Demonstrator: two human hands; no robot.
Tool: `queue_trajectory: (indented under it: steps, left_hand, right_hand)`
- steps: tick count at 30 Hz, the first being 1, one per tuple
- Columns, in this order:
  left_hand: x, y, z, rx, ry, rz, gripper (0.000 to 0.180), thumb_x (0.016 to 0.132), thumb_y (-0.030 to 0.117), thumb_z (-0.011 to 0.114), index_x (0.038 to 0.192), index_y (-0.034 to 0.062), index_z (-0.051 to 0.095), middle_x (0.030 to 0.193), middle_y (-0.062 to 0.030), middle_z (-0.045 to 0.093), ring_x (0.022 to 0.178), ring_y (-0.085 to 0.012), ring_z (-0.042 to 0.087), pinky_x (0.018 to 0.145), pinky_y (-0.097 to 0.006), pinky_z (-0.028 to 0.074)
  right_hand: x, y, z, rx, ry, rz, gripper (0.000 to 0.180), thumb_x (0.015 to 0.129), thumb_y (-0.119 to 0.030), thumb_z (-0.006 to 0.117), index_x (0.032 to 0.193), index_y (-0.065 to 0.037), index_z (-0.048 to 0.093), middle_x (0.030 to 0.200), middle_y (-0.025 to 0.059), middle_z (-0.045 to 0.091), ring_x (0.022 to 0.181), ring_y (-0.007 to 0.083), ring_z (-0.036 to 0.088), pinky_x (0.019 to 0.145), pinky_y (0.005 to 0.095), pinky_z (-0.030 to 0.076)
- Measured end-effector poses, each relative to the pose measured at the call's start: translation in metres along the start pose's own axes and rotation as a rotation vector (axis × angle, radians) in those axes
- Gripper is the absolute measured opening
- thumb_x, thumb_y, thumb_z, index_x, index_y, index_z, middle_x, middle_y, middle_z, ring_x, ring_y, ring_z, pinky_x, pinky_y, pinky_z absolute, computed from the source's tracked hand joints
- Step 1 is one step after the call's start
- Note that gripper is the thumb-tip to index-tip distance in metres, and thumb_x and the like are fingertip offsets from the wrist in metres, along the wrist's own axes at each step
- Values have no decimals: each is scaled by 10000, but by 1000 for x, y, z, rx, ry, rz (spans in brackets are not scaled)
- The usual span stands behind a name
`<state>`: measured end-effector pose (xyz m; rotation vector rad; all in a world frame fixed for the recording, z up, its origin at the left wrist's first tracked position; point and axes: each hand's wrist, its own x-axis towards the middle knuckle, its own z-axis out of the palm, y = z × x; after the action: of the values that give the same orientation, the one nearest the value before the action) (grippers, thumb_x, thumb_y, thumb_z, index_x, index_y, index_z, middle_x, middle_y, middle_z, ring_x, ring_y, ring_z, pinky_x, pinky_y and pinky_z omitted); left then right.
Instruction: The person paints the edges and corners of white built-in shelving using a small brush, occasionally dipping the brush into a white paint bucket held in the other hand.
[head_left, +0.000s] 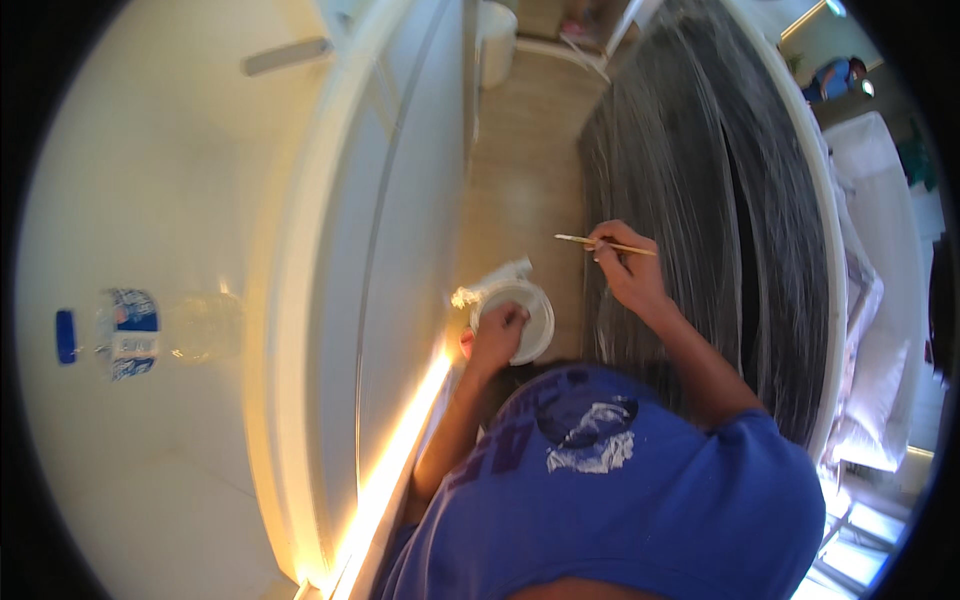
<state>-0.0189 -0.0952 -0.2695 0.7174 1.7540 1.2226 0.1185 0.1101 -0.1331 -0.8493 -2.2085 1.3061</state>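
Note:
My right hand (pixel 628 270) pinches a thin paintbrush (pixel 630 248) with a pale wooden handle, its light tip pointing left over the floor. Lower and to the left, my left hand (pixel 497 338) is over a round white tub (pixel 549 325). Its fingers are curled together above the tub's opening; whatever they hold, if anything, is too small to make out. A crumpled white cloth or wrap (pixel 512 270) lies against the tub's far rim. Something small and red (pixel 467 342) shows beside my left wrist.
White cabinet fronts (pixel 415 200) rise at left, with a glowing light strip (pixel 390 475) along them. A clear bottle with a blue cap (pixel 150 335) is on the pale counter (pixel 150 430). Dark plastic-covered panelling (pixel 680 180) stands close at right. Another person (pixel 832 78) is far off.

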Motion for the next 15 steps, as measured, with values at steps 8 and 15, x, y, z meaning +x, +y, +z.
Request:
queue_trajectory:
  steps: [8, 15]
  left_hand:
    - [-2, 4, 0, -101, -20, -66, 200, 1020, 213, 609, 939, 46, 685, 702, 49, 498, 632, -52, 428, 561, -248, 355]
    - [1, 26, -2, -215, -20, -235, 216, 1019, 180, 595, 949, -2, 688, 736, 16, 551, 703, -80, 468, 652, -268, 400]
  right_hand:
    - [-70, 45, 43, -166, -339, -250, 150, 852, -66, 670, 986, -12, 710, 913, 175, 710, 834, 368, 686, 766, 457, 538]
    - [-55, 92, 105, -602, -697, -384, 114, 823, -89, 646, 908, -38, 702, 910, 152, 721, 868, 337, 674, 805, 466, 533]
